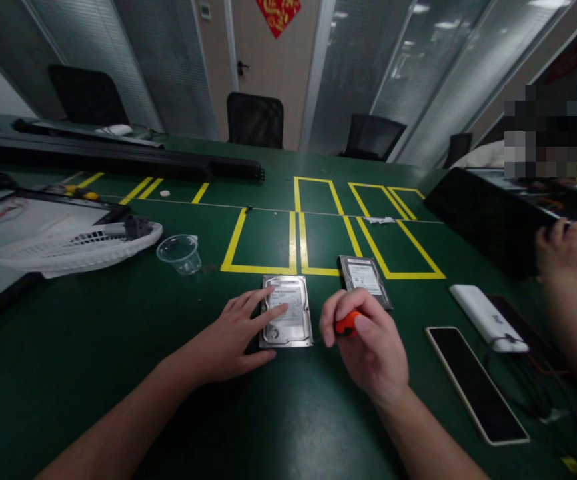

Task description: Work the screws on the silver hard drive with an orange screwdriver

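Note:
A silver hard drive [291,319] lies flat on the green table [118,347] in front of me. My left hand [241,333] rests on its left side, fingers stretched out across the label. My right hand [365,343] is closed around an orange-handled screwdriver [345,324], held just right of the drive's lower right corner. The tool's tip is hidden. A second, smaller drive [365,279] lies a little further back, right of the first.
A clear plastic cup [181,253] and a white basket [75,248] stand at the left. A white power bank [488,317] and a phone [475,381] lie at the right. Another person's hand [571,248] rests at the far right. Yellow tape boxes [318,233] mark the table.

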{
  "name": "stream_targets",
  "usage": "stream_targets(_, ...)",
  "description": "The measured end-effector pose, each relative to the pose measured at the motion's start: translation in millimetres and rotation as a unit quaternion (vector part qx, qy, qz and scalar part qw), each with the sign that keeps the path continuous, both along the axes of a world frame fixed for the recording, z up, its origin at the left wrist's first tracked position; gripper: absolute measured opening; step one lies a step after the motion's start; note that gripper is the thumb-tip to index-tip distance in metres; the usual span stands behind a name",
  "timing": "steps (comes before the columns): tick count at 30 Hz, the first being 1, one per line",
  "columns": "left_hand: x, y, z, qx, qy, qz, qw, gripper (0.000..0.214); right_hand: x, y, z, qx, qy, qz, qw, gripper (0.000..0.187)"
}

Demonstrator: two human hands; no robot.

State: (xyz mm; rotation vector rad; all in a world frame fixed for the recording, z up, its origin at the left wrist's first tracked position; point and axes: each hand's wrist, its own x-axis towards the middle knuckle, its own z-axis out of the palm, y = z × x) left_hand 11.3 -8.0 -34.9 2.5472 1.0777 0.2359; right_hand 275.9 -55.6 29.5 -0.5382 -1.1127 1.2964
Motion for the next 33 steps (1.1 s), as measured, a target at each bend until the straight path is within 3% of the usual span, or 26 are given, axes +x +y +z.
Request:
stream_targets(7, -1.4, 0.7, -1.8, 0.007, -0.005, -0.007, 1.0, 0.093, -1.0, -1.9, -0.1, -0.032, -0.002, 0.006, 0.999, 0.018)
stream_targets(13, -1.1, 0.4, -1.8, 0.004, -0.013, -0.009, 1.0, 0.092, -0.7, -2.2, 3.2, -0.017, -0.012, -0.002, 1.0, 0.033)
stream_targets(23, -3.5, 0.4, -3.7, 0.008, 0.0, -0.007, 1.0, 0.09, -1.1, -0.6, 0.4, -0.009, -0.002, -0.004, 1.0, 0.015)
stream_targets(33, 0.5, 0.6, -0.8, 0.016, 0.01, -0.006, 1.0, 0.088, -1.5, -1.7, -0.6, -0.03, -0.003, 0.001, 1.0, 0.018)
